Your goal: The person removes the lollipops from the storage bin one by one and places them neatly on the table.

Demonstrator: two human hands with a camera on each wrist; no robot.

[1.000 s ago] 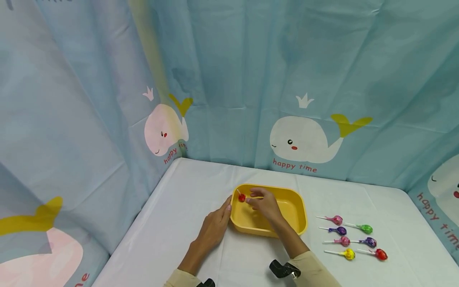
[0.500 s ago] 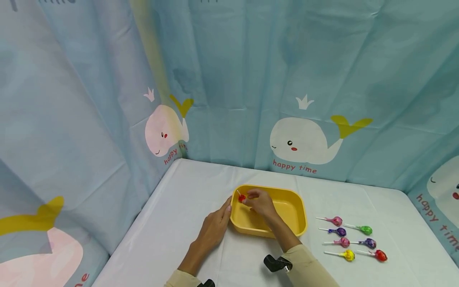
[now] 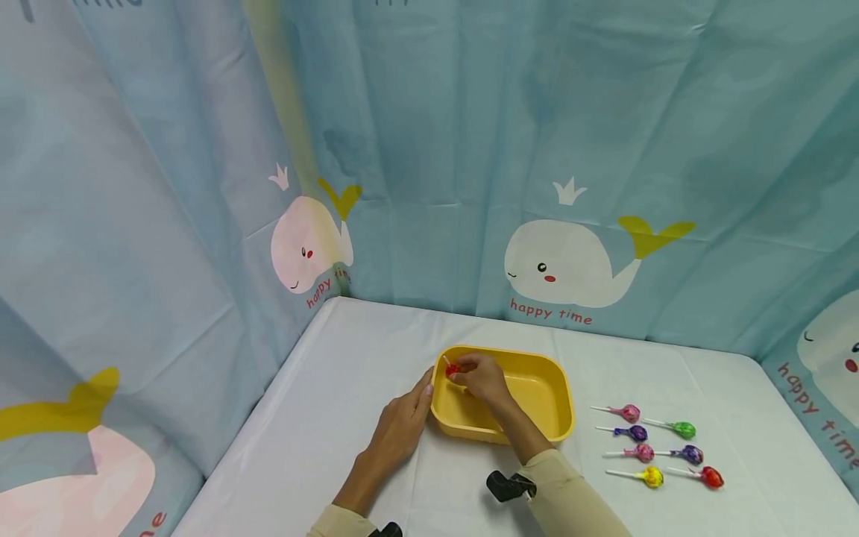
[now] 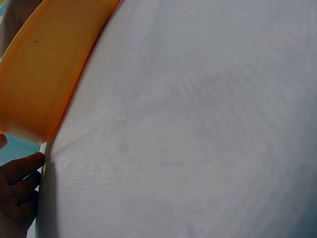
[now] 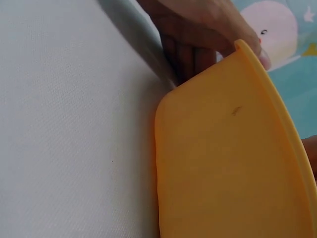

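A yellow tray stands on the white-covered table. My left hand rests against its left end, fingers fairly straight along the outside wall and the thumb by the rim. In the right wrist view that left hand shows behind the tray wall. My right hand reaches inside the tray and pinches a red lollipop between thumb and fingertips near the left end. The lollipop's white stick points up and to the far left. Both wrist views show mainly the tray's outer wall, which hides the lollipop.
Right of the tray lie several wrapped lollipops: pink, green, purple, yellow and red among them. Their sticks point left. A blue whale-print curtain hangs behind the table.
My right hand has moved slightly left inside the tray, and its fingers have closed in on the red lollipop. The left hand and tray have stayed put.
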